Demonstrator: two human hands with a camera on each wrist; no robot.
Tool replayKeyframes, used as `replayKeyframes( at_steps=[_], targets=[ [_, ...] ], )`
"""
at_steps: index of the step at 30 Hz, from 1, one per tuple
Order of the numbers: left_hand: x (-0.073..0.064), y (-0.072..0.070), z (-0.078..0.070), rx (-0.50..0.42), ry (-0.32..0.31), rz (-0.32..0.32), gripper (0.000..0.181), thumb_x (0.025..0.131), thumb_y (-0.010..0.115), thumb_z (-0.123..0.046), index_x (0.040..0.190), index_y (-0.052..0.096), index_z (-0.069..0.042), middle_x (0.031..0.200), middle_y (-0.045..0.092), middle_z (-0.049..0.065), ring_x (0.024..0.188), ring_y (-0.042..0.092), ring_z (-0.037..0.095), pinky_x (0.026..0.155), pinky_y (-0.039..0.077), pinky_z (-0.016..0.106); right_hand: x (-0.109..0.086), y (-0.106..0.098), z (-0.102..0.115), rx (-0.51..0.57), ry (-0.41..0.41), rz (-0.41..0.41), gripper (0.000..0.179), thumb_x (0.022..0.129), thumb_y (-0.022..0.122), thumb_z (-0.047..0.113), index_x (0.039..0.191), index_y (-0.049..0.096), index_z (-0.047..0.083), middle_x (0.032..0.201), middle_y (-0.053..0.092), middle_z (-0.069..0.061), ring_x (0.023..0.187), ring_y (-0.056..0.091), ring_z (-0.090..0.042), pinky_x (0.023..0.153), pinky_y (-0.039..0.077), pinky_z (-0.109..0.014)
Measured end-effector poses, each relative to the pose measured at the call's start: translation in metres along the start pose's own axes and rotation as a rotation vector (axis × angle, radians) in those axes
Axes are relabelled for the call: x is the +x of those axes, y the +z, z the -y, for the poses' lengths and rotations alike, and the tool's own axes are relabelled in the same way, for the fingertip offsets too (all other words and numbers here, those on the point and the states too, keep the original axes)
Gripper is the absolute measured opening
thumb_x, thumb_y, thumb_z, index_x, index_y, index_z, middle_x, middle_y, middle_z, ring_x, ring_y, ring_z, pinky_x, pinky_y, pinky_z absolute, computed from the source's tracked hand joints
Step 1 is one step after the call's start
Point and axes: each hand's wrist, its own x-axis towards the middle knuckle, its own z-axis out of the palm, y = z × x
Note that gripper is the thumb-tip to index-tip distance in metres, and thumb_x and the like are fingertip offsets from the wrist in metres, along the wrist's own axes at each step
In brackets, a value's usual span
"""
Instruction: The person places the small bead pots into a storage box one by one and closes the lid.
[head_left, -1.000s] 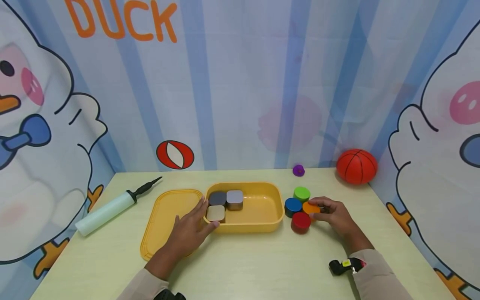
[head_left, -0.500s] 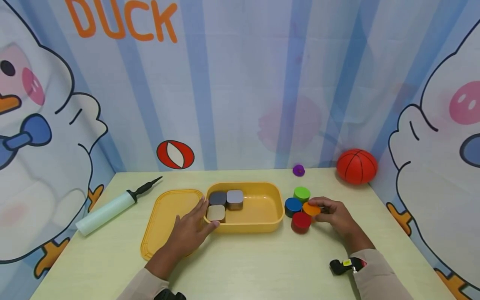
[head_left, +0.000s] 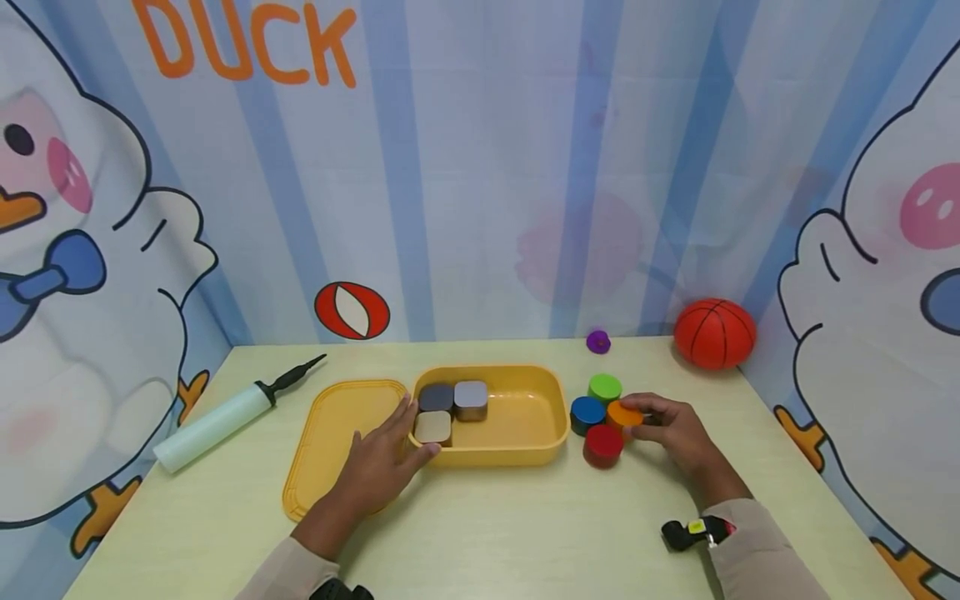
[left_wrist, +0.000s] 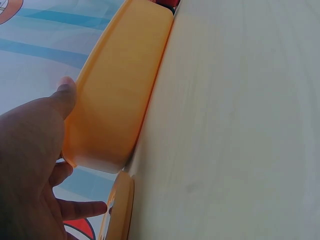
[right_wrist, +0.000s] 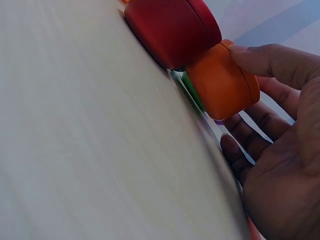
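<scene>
In the head view, a yellow rectangular box (head_left: 487, 457) holds a dark grey, a lilac-grey (head_left: 471, 393) and a beige (head_left: 432, 427) rounded square piece at its left end. My left hand (head_left: 378, 471) rests on that end, thumb at the front rim and fingers extended along the side. Right of the box, my right hand (head_left: 675, 429) pinches an orange round tin (right_wrist: 220, 82) between thumb and fingers. This tin sits among a red tin (head_left: 602, 446), a blue tin (head_left: 587, 414) and a green tin (head_left: 604, 387). In the right wrist view, a seam runs below its top.
The box's yellow lid (head_left: 322, 450) lies left of it, partly under my left hand. Farther left is a pale green hand pump (head_left: 217, 427). A small purple object (head_left: 597, 342) and a red toy basketball (head_left: 714, 334) stand at the back, before a printed curtain (head_left: 487, 167).
</scene>
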Motion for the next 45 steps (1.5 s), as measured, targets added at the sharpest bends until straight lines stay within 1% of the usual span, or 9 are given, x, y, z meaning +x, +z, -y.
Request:
replayKeyframes(
  at_steps=[3, 10, 16, 19, 26, 29, 35, 42, 45],
  targets=[
    [0.0, 0.001, 0.001, 0.0, -0.004, 0.005, 0.09, 0.107, 0.058, -0.065, 0.174, 0.027, -0.015, 0.183, 0.023, 0.002, 0.164, 0.037, 0.037, 0.122, 0.015, 0.09, -0.001, 0.0, 0.0, 0.024, 0.009, -0.017, 0.045, 0.098, 0.082, 0.012, 0.141, 0.072, 0.002, 0.134, 0.073, 0.011, 0.116, 0.066, -0.001, 0.098, 0.056, -0.014],
    [-0.001, 0.002, 0.005, 0.013, -0.006, 0.008, 0.091, 0.106, 0.057, -0.067, 0.175, 0.026, -0.016, 0.183, 0.023, 0.003, 0.165, 0.037, 0.036, 0.122, 0.015, 0.09, -0.003, -0.001, 0.008, 0.007, -0.08, -0.093, 0.041, 0.101, 0.08, 0.016, 0.139, 0.074, 0.002, 0.129, 0.074, 0.015, 0.12, 0.065, 0.004, 0.101, 0.052, -0.01],
    [0.0, 0.003, 0.005, -0.001, 0.001, 0.002, 0.09, 0.107, 0.057, -0.066, 0.175, 0.026, -0.016, 0.183, 0.021, 0.001, 0.165, 0.036, 0.036, 0.122, 0.014, 0.09, -0.003, 0.0, 0.024, 0.032, -0.153, -0.158, 0.043, 0.103, 0.079, 0.02, 0.14, 0.072, -0.001, 0.125, 0.072, 0.022, 0.118, 0.066, 0.005, 0.096, 0.057, -0.011],
    [0.001, 0.004, 0.005, 0.004, -0.001, 0.006, 0.091, 0.107, 0.056, -0.067, 0.175, 0.025, -0.016, 0.183, 0.021, 0.001, 0.165, 0.036, 0.035, 0.122, 0.015, 0.09, -0.003, 0.003, 0.033, 0.038, -0.189, -0.173, 0.041, 0.102, 0.081, 0.018, 0.138, 0.074, 0.0, 0.128, 0.072, 0.015, 0.114, 0.068, 0.003, 0.093, 0.059, -0.012],
    [0.002, 0.004, 0.007, 0.015, -0.001, 0.003, 0.091, 0.106, 0.056, -0.068, 0.175, 0.025, -0.017, 0.184, 0.021, 0.001, 0.165, 0.036, 0.036, 0.122, 0.016, 0.09, 0.0, 0.017, 0.044, 0.035, -0.29, -0.167, 0.035, 0.099, 0.081, 0.007, 0.133, 0.077, 0.0, 0.138, 0.071, -0.015, 0.116, 0.067, 0.002, 0.091, 0.059, -0.013],
    [0.002, 0.004, 0.007, 0.011, -0.002, 0.008, 0.092, 0.106, 0.056, -0.069, 0.175, 0.024, -0.018, 0.184, 0.02, -0.001, 0.165, 0.036, 0.035, 0.122, 0.015, 0.09, 0.002, 0.023, 0.048, 0.029, -0.334, -0.154, 0.034, 0.099, 0.079, 0.002, 0.133, 0.077, -0.003, 0.137, 0.072, -0.015, 0.118, 0.067, 0.003, 0.093, 0.058, -0.012],
    [0.002, 0.003, 0.007, 0.003, -0.004, 0.01, 0.091, 0.106, 0.056, -0.068, 0.175, 0.024, -0.018, 0.184, 0.02, 0.0, 0.165, 0.036, 0.035, 0.122, 0.014, 0.09, 0.007, 0.041, 0.057, 0.061, -0.397, -0.098, 0.034, 0.098, 0.078, -0.003, 0.131, 0.074, -0.01, 0.135, 0.074, -0.004, 0.12, 0.068, 0.004, 0.097, 0.059, -0.014],
    [0.001, 0.001, 0.005, -0.006, -0.006, 0.007, 0.091, 0.106, 0.058, -0.066, 0.175, 0.025, -0.018, 0.184, 0.022, 0.002, 0.165, 0.035, 0.036, 0.122, 0.014, 0.09, 0.012, 0.065, 0.071, 0.072, -0.42, -0.037, 0.033, 0.098, 0.078, -0.004, 0.131, 0.074, -0.009, 0.141, 0.067, -0.029, 0.12, 0.068, 0.005, 0.098, 0.06, -0.016],
    [0.0, 0.001, 0.005, -0.008, -0.006, 0.007, 0.091, 0.106, 0.058, -0.067, 0.175, 0.025, -0.018, 0.184, 0.022, 0.002, 0.166, 0.035, 0.035, 0.122, 0.014, 0.09, 0.013, 0.075, 0.077, 0.073, -0.42, -0.018, 0.034, 0.097, 0.078, -0.004, 0.131, 0.075, -0.008, 0.143, 0.066, -0.032, 0.121, 0.067, 0.006, 0.098, 0.06, -0.017]
  ],
)
